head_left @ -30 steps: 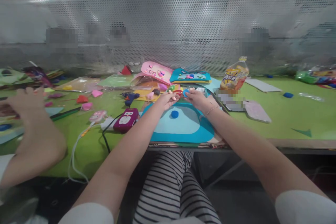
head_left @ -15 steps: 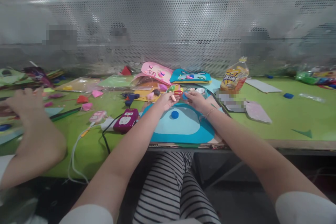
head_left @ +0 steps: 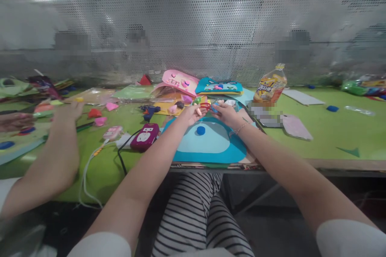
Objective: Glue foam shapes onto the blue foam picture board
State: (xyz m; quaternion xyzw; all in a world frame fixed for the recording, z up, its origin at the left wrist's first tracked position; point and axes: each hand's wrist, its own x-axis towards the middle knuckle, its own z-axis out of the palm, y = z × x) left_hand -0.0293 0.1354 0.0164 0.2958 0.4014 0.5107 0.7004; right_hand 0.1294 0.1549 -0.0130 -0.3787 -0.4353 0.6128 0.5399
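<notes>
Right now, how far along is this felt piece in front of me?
Done, it seems: the light blue layer lies on the teal felt base, with one dark blue dot on it. In hand: the right hand pinches a small blue piece; the left hand is at a red ring, grip unclear. Left, likely: the face details the finished teal pouch shows.

A: How is the blue sheet (head_left: 211,146) at centre finished?
B: Matt, fuzzy felt is seen, on a matt green table cover (head_left: 325,132).
A: Across the top?
B: Perforated metal screen (head_left: 193,24), dully gleaming.
</notes>
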